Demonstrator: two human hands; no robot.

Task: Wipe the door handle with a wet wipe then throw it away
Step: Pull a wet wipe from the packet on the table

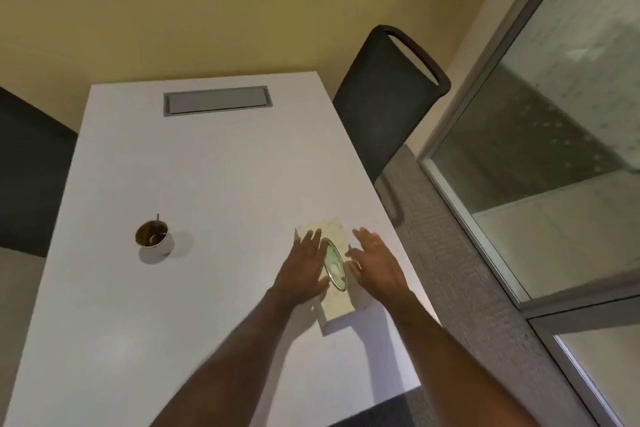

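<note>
A pale box of wipes (337, 303) with a green oval opening (335, 265) on top lies near the right edge of the white table (207, 184). My left hand (304, 270) rests flat on the box's left side, fingers spread. My right hand (375, 262) hovers over or touches its right side, fingers apart. A bit of white wipe shows in the oval opening. Neither hand holds a wipe. No door handle is in view.
A paper cup (154, 238) with brown residue and a stirrer stands on the table's left. A grey cable hatch (217, 100) is set in the far end. A dark chair (384, 100) stands at the right; a glass partition (536, 156) beyond it.
</note>
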